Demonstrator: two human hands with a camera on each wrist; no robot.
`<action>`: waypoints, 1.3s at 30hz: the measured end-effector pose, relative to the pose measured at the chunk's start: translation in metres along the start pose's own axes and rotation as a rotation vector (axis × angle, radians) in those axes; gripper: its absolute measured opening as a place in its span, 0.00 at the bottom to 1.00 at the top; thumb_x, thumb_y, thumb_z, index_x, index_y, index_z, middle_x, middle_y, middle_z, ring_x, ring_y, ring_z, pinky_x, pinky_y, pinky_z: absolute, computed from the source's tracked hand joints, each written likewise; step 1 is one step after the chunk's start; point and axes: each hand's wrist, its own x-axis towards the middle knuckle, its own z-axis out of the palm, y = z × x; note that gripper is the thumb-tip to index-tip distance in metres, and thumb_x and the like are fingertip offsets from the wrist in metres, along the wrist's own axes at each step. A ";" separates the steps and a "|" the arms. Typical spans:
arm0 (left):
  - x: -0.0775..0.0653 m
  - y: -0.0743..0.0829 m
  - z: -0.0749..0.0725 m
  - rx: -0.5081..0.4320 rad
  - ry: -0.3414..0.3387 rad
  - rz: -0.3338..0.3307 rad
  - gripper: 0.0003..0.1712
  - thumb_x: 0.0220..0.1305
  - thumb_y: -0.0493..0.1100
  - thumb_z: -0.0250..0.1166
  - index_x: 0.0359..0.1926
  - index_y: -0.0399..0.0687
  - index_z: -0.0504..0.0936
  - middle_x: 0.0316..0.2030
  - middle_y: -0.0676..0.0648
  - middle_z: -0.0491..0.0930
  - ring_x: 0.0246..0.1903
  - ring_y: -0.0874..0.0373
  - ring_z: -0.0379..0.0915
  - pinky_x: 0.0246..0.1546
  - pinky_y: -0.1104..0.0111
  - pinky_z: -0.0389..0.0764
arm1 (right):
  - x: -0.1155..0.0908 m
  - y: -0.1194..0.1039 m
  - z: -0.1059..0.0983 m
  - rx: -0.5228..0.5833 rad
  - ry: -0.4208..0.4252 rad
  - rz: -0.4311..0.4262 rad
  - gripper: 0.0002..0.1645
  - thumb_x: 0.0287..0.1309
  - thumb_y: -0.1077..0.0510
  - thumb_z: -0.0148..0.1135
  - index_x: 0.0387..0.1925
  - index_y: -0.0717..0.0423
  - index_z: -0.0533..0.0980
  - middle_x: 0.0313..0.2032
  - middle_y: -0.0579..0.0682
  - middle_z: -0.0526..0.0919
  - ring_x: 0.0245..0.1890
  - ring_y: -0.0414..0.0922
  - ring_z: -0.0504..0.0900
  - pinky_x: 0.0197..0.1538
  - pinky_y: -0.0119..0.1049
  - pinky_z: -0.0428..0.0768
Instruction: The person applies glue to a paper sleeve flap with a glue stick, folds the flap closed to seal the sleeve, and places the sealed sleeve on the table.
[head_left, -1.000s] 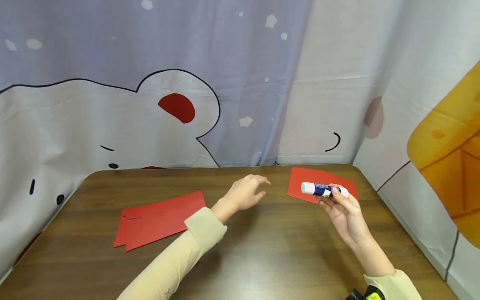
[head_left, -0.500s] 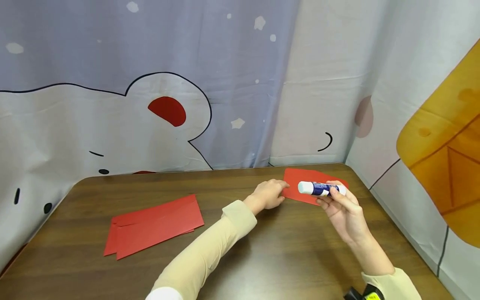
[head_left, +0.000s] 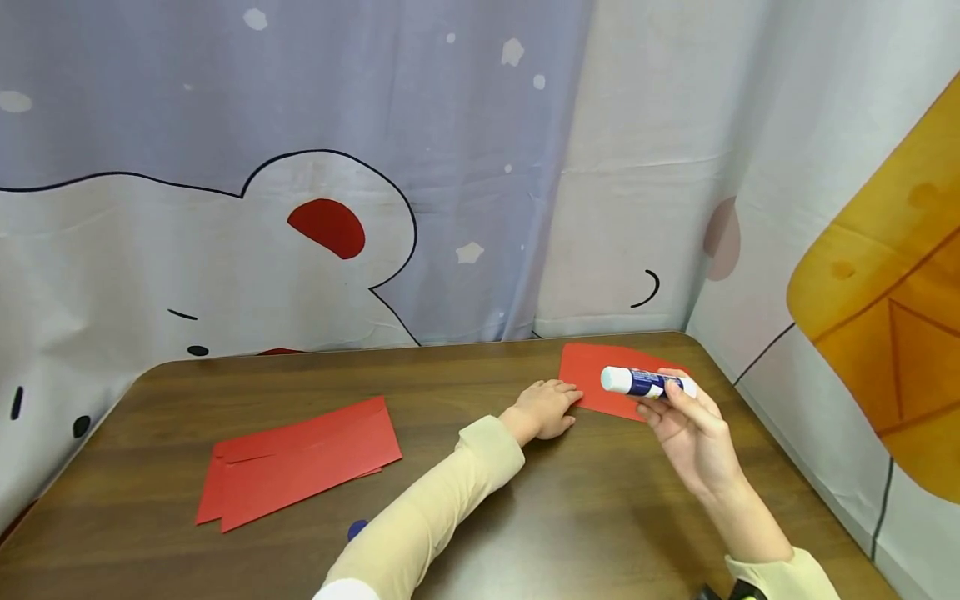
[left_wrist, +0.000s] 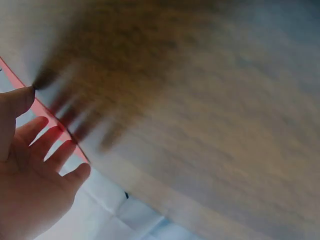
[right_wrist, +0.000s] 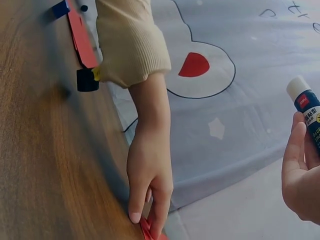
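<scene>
In the head view my left hand point(head_left: 546, 410) reaches across to a red envelope point(head_left: 596, 398) at the back right, and its fingertips lie on the near left edge. The left wrist view shows those fingers spread, with a red strip point(left_wrist: 42, 111) of the envelope behind them. My right hand point(head_left: 693, 433) holds a glue stick point(head_left: 645, 382) above the table between thumb and fingers, its white end pointing left. The right wrist view shows the lettering on the glue stick point(right_wrist: 307, 107).
Overlapping red envelopes point(head_left: 307, 462) lie on the left of the wooden table point(head_left: 465, 375). A small blue cap-like thing point(head_left: 357, 528) shows beside my left sleeve point(head_left: 442, 500). A printed curtain point(head_left: 480, 167) hangs along the table's back and right sides.
My left hand has moved right and come onto the edge of the right-hand envelope. The right hand keeps holding the glue stick almost still. The blue thing has come into sight.
</scene>
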 end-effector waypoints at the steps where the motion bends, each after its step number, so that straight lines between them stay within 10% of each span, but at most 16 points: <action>1: -0.001 0.000 0.000 0.015 -0.001 -0.002 0.29 0.70 0.52 0.54 0.70 0.58 0.64 0.70 0.56 0.62 0.71 0.59 0.54 0.70 0.64 0.59 | 0.000 0.000 0.000 0.003 -0.006 -0.001 0.25 0.72 0.67 0.27 0.49 0.64 0.74 0.44 0.56 0.81 0.45 0.49 0.85 0.50 0.35 0.81; 10: -0.027 -0.004 0.002 0.073 0.038 0.025 0.22 0.67 0.51 0.59 0.61 0.60 0.75 0.55 0.51 0.69 0.55 0.56 0.67 0.50 0.69 0.77 | -0.002 0.005 0.002 -0.042 0.040 0.025 0.24 0.72 0.67 0.29 0.48 0.60 0.75 0.43 0.53 0.81 0.43 0.46 0.85 0.48 0.33 0.81; 18: -0.062 0.002 0.004 0.167 0.060 0.086 0.14 0.67 0.46 0.57 0.51 0.50 0.73 0.55 0.53 0.73 0.56 0.58 0.69 0.52 0.71 0.76 | 0.000 0.007 0.002 0.005 0.015 0.023 0.25 0.72 0.67 0.28 0.49 0.60 0.75 0.44 0.54 0.81 0.43 0.47 0.85 0.49 0.33 0.81; 31: -0.120 0.008 0.011 0.255 0.058 0.122 0.22 0.69 0.43 0.56 0.62 0.64 0.74 0.55 0.53 0.73 0.51 0.60 0.71 0.38 0.72 0.80 | -0.002 0.011 0.001 0.004 0.029 0.034 0.24 0.72 0.67 0.29 0.49 0.60 0.75 0.43 0.54 0.81 0.42 0.47 0.85 0.48 0.33 0.81; 39: -0.142 0.003 0.020 0.374 0.245 0.190 0.10 0.66 0.48 0.59 0.45 0.52 0.75 0.42 0.55 0.76 0.36 0.60 0.73 0.29 0.75 0.79 | -0.001 0.012 0.002 0.007 0.019 0.039 0.24 0.72 0.68 0.29 0.49 0.60 0.75 0.43 0.55 0.81 0.42 0.48 0.85 0.48 0.33 0.81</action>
